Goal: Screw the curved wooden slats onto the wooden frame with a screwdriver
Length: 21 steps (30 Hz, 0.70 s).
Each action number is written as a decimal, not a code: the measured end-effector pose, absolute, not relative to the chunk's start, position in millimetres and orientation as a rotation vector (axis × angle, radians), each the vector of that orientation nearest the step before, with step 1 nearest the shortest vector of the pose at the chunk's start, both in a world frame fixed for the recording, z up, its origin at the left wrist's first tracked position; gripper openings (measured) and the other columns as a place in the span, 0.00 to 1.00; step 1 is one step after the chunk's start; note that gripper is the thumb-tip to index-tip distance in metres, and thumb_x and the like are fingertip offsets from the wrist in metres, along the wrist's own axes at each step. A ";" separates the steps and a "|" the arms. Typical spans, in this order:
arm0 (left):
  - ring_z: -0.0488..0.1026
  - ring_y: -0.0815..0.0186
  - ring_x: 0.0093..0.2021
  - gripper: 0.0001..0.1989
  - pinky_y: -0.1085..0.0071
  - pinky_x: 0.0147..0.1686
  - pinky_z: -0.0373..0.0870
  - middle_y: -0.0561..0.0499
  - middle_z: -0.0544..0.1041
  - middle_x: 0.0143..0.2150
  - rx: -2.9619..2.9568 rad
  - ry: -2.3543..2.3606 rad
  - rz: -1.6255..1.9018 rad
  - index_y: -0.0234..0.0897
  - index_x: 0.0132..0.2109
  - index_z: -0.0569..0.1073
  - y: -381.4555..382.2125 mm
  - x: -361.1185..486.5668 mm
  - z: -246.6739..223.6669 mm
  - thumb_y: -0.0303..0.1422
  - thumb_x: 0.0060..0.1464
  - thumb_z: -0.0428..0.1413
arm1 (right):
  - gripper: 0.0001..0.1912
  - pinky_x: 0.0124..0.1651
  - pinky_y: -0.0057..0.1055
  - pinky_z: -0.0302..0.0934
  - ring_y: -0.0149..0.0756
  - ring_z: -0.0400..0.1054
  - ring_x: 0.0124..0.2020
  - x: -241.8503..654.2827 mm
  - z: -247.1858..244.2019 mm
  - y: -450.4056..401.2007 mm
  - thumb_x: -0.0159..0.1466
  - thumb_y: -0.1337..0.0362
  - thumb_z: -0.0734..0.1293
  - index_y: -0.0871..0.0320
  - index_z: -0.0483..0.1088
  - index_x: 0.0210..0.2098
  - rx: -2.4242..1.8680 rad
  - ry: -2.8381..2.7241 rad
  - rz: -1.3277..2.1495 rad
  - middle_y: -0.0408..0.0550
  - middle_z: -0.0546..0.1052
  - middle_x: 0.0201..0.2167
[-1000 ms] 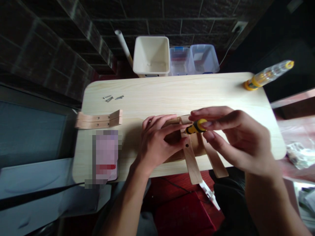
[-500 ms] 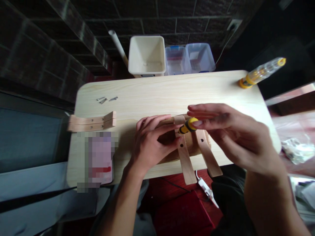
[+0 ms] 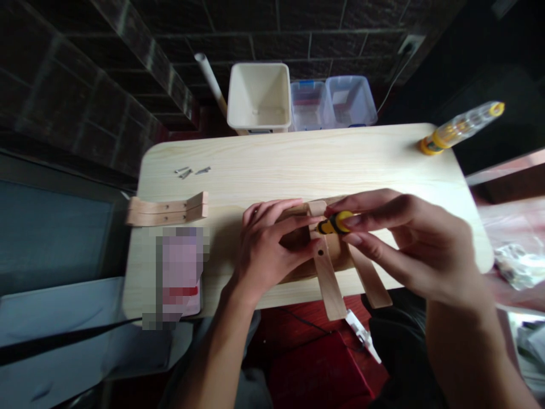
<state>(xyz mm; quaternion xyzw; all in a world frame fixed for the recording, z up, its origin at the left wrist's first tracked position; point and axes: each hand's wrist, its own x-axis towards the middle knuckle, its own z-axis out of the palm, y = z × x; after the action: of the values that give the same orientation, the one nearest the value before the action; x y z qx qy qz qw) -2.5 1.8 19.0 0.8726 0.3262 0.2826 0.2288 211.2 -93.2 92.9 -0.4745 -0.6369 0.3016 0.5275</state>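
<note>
A yellow and black screwdriver (image 3: 334, 223) is held at its handle end by the fingers of my right hand (image 3: 417, 244). Its tip points left at a light wooden strip (image 3: 330, 284) with a dark hole, lying across a round brown wooden piece (image 3: 293, 272). Thumb and forefinger spread around the strip, my left hand (image 3: 266, 250) rests on the wooden piece and steadies the strip near the screwdriver tip. A second wooden strip (image 3: 371, 278) runs beside the first, partly under my right hand. Both strips reach past the table's front edge.
On the pale table (image 3: 264, 165) lie several screws (image 3: 186, 173), a pair of curved wooden pieces (image 3: 168, 210) and a pixelated item (image 3: 181, 267). A clear-topped yellow container (image 3: 460, 128) stands at the back right. Behind are a cream bin (image 3: 259, 96) and clear plastic boxes (image 3: 349, 99).
My right hand's thumb and fingers have closed around the screwdriver's end, which was beside its looser fingers before. The whole view has shifted slightly. My left hand stays in place on the wood.
</note>
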 end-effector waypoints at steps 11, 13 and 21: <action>0.79 0.54 0.62 0.14 0.50 0.66 0.67 0.53 0.84 0.61 2.385 0.897 0.796 0.54 0.53 0.84 1.7 -2.4 20.3 0.45 0.62 0.69 | 0.15 0.60 0.41 0.75 0.43 0.78 0.60 206.8 96.7 -88.4 0.67 0.76 0.74 0.53 0.78 0.49 -1.106 -1.606 0.705 0.49 0.83 0.55; 0.79 0.55 0.62 0.14 0.50 0.66 0.67 0.52 0.84 0.61 2.382 0.901 0.790 0.53 0.53 0.84 1.7 -2.4 20.5 0.44 0.62 0.69 | 0.14 0.58 0.41 0.75 0.42 0.79 0.59 207.4 96.8 -88.5 0.67 0.76 0.74 0.53 0.78 0.48 -1.114 -1.605 0.703 0.49 0.84 0.54; 0.79 0.54 0.62 0.15 0.50 0.66 0.67 0.53 0.84 0.61 2.376 0.908 0.791 0.54 0.53 0.84 1.2 -1.8 20.6 0.43 0.60 0.71 | 0.12 0.67 0.49 0.72 0.47 0.75 0.65 207.1 99.3 -86.8 0.69 0.71 0.73 0.51 0.79 0.50 -1.165 -1.553 0.710 0.49 0.81 0.61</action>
<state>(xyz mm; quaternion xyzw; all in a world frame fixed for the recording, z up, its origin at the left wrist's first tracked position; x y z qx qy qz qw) -1.8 1.2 20.6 0.8666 0.3313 0.2886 0.2366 207.1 -86.8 99.3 -0.4841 -0.6456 0.2950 0.5117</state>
